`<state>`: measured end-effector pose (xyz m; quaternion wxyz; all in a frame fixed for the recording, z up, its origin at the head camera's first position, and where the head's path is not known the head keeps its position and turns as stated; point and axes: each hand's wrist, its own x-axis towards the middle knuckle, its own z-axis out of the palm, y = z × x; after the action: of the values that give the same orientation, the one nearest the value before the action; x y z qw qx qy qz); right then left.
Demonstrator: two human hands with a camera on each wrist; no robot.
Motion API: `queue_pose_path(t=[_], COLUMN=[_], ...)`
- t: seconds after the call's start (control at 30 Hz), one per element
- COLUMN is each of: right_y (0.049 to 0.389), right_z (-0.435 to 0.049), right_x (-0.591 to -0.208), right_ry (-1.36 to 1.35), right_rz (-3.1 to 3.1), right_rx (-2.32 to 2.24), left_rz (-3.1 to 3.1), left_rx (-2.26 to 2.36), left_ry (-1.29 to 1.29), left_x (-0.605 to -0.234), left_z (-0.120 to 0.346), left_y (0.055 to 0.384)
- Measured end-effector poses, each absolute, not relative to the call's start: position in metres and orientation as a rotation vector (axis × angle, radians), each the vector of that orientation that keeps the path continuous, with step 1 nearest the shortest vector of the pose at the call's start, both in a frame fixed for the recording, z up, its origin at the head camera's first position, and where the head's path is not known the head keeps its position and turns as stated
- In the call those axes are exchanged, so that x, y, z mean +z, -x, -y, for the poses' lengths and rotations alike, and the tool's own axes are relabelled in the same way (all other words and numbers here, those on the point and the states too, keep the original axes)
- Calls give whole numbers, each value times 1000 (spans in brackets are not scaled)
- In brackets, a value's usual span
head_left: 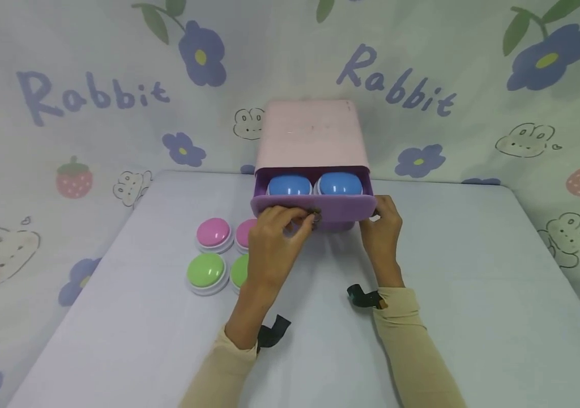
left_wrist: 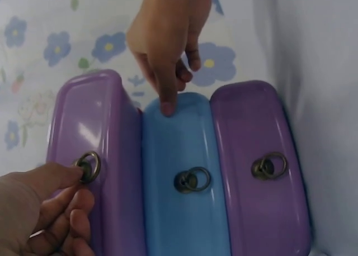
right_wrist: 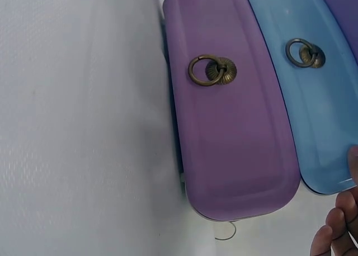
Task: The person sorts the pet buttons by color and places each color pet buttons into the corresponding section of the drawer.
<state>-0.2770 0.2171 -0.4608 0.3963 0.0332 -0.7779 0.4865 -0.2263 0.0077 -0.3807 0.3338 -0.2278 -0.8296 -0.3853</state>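
A small pink cabinet (head_left: 312,136) stands at the back of the table, its top purple drawer (head_left: 343,208) pulled out. Inside that drawer sit two blue domed pieces (head_left: 290,185) with white rims. My left hand (head_left: 274,246) pinches the brass ring pull (left_wrist: 92,167) on the drawer's front between thumb and fingers. At the cabinet's right side, my right hand (head_left: 383,232) touches the front of the blue middle drawer (left_wrist: 184,138) near its end with one digit; its other fingers lie loosely beside the cabinet. The lower purple drawer (right_wrist: 235,138) is closed.
Left of the cabinet, two pink domed pieces (head_left: 213,232) lie on the white table (head_left: 473,283), with two green ones (head_left: 205,270) in front of them. My left hand partly covers the inner pair. A patterned cloth (head_left: 290,51) hangs behind the table.
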Motion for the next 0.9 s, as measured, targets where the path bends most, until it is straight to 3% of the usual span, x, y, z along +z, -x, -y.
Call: queue_pose_path(t=[0.9], right_y=[280], right_z=[-216], right_x=[-461], right_ry=[-64], right_rz=[1970], right_rx=[1295], left_rz=[2084], left_rx=[-1065], left_ry=[599], left_x=[-388], left_z=[-13], left_y=[266])
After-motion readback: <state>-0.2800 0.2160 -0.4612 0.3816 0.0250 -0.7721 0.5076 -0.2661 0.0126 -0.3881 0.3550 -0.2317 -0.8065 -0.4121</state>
